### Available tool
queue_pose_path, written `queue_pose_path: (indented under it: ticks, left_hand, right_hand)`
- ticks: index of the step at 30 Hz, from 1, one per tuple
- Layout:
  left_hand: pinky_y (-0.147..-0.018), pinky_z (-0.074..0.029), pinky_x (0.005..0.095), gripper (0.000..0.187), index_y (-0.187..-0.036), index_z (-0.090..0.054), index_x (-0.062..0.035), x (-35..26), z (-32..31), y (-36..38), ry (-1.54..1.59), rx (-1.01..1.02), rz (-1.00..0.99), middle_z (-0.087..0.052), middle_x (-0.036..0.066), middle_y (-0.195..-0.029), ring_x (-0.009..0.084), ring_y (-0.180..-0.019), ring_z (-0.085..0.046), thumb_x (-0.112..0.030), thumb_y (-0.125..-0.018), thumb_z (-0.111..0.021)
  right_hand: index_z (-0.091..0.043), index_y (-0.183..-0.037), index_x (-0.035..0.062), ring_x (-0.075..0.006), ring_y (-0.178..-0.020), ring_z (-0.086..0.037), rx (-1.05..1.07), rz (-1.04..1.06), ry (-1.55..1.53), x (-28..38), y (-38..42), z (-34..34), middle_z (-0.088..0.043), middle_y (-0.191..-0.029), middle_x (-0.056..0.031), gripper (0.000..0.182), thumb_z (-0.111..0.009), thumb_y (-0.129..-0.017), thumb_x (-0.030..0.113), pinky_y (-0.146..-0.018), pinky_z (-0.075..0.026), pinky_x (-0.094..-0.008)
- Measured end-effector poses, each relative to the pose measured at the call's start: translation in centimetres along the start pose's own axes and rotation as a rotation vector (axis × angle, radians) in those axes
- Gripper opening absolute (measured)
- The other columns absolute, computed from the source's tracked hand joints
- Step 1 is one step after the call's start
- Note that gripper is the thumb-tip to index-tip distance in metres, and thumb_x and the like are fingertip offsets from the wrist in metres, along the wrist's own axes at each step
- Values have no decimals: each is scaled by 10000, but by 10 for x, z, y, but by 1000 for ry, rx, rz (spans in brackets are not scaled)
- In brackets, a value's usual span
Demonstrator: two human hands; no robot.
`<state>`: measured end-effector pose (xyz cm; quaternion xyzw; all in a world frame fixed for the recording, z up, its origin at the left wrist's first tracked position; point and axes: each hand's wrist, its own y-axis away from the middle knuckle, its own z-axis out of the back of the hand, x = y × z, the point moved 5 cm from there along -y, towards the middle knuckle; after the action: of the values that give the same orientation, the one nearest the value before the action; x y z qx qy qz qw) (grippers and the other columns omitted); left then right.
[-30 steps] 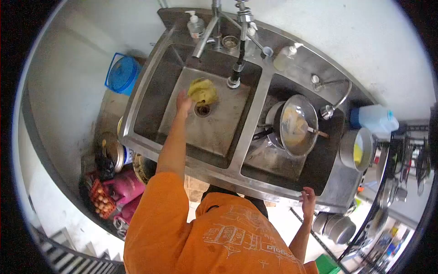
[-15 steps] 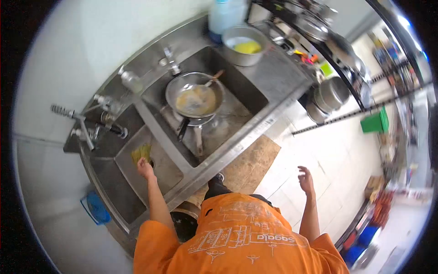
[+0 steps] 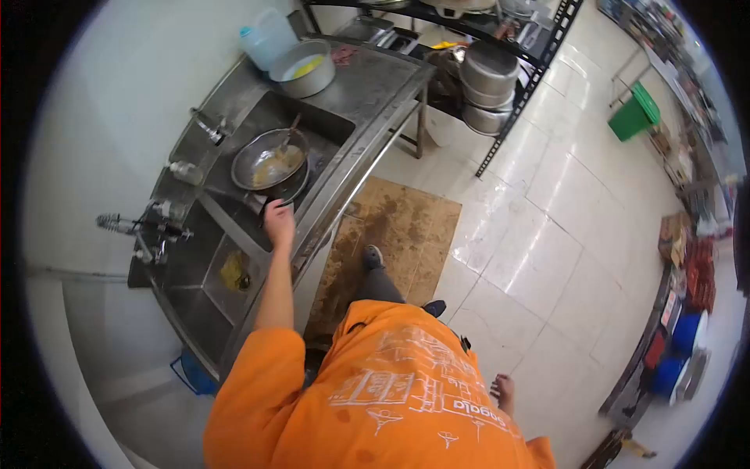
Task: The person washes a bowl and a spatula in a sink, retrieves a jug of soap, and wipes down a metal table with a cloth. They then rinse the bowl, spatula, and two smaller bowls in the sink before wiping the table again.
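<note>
My left hand (image 3: 279, 224) is over the front of the right sink basin, its fingers loosely bent and overlapping the handle end of the pans in this view. Beyond the fingertips sits a metal bowl (image 3: 269, 162) with cloudy, yellowish liquid and a wooden-handled utensil in it, resting on a pan. In the left basin lies a yellow-green bundle of scrubbing fibre (image 3: 233, 270) by the drain. Down at my right side, above the floor, hangs my right hand (image 3: 504, 388), fingers apart and bent, partly hidden by my orange shirt.
A large metal pot (image 3: 308, 72) with something yellow inside stands on the counter beside a bluish jug (image 3: 269, 39). Stacked pots (image 3: 488, 82) fill a black rack to the right. Underfoot is a stained brown mat (image 3: 418, 211). A green bin (image 3: 634, 113) stands farther off.
My left hand has moved from beside the fibre bundle to the right, near the pans. My right hand has dropped lower. The view has turned right, showing more floor.
</note>
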<state>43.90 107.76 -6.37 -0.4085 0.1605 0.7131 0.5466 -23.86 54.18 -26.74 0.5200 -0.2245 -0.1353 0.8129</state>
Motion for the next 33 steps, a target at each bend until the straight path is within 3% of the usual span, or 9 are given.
queue_pose_path:
  ticks: [1,2,5,9,17,19,22,26,33]
  left_hand:
    - [-751,-507,373,227,-1043,-616,-53,7,-18,5,35,41,19,-681,125,-904,281,-838,-655,-80,-818,-622]
    - [-757,-493,393,256,-1068,-607,-66,-2,-30,10,-14,37,-91,-661,125,-897,290,-847,-635,-98,-815,-630]
    - [-785,-470,409,291,-1094,-599,-90,-8,-68,12,-109,164,-1,-644,116,-880,294,-861,-609,-120,-809,-646]
    - [-830,-441,436,294,-1078,-603,-114,-14,-95,-9,-224,207,-90,-623,97,-880,304,-908,-581,-144,-792,-666]
    - [-820,-473,423,263,-1094,-599,-66,-3,-108,-43,-161,128,-13,-611,144,-958,304,-912,-604,-111,-839,-646]
    - [-777,-503,375,278,-1110,-610,-53,-2,-123,-59,-43,29,-133,-637,128,-946,270,-874,-634,-48,-834,-637]
    - [-801,-471,403,281,-1120,-583,-36,-51,-132,-60,-104,82,-112,-573,154,-1013,293,-894,-598,-11,-842,-612]
    - [-792,-455,407,295,-1136,-568,-38,-118,-188,-51,10,83,-237,-528,147,-1019,302,-887,-559,0,-844,-591]
    - [-822,-447,424,383,-1186,-530,-44,-254,-348,13,3,376,-330,-450,185,-1125,336,-964,-527,23,-812,-585]
  right_hand:
    - [-543,-1207,130,-231,-781,-609,-10,0,5,2,0,-1,-626,-938,-89,337,-545,-876,193,-613,-519,-395]
    - [-544,-1207,133,-225,-779,-610,-7,31,-29,11,-4,-4,-628,-939,-87,335,-545,-878,192,-619,-520,-388]
    - [-547,-1206,136,-200,-766,-610,-34,86,-163,23,-1,-12,-633,-939,-81,328,-546,-882,183,-626,-523,-361]
    - [-550,-1199,131,-166,-728,-605,-25,100,-130,76,-1,-32,-631,-929,-70,319,-547,-881,160,-594,-515,-323]
    - [-539,-1218,118,-156,-732,-596,20,201,8,205,3,-54,-618,-904,-52,336,-539,-888,184,-612,-509,-330]
    - [-551,-1198,105,-151,-713,-594,-16,229,32,262,1,-52,-616,-885,-58,319,-549,-885,164,-579,-505,-317]
    - [-573,-1167,84,-153,-679,-591,-39,293,77,307,4,-47,-618,-873,-68,297,-552,-878,149,-551,-505,-310]
    - [-580,-1158,78,-149,-662,-586,-72,356,9,345,-9,-26,-625,-838,-71,298,-551,-867,132,-537,-506,-306]
    - [-576,-1132,113,-172,-633,-581,-168,123,-201,277,-104,79,-618,-775,-67,276,-554,-858,99,-524,-503,-352]
